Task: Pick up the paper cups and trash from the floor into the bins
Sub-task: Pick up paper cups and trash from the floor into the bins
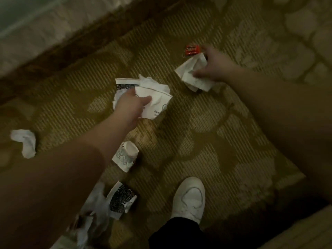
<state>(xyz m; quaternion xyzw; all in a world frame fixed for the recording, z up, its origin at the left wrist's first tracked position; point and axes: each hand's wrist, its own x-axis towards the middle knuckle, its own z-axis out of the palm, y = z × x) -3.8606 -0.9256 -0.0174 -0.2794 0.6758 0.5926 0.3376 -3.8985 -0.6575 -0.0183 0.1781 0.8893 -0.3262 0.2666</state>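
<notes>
**Floor litter: collection under way, no bin in view**

Progress: The task is judged to be at an early-to-middle stage. Two bundles are held in the hands; several items are left on the carpet (206, 123). No bin is seen, so nothing can be counted as binned.

1. Tissue (25, 142), crumpled, white. Lying at far left, well apart from both hands. Not yet collected.
2. Wrappers (89, 218), pale and crumpled, at lower left, partly hidden by the left forearm. Not yet collected.
3. Patterned cup (121, 200), flattened, black-and-white print. Lying just beside the wrappers. Not yet collected.
4. Small cup (126, 155), on its side, above the patterned cup and below the left hand. Not yet collected.
5. Left hand (131, 103). Fingers are curled and clamped on a bundle (154, 94) of flattened white cups and tissue, a printed cup among them. The bundle is judged to be lifted, though this is not certain.
6. Shoe (190, 196), white, planted on the carpet at lower centre.
7. Red packet (192, 50), small. Lying at upper right, just beside the right hand. Not yet collected.
8. Right hand (215, 67). Fingers are closed in a pinch on a crushed cup (192, 74), white. The hand is blurred; finer detail of the grip cannot be told.
</notes>
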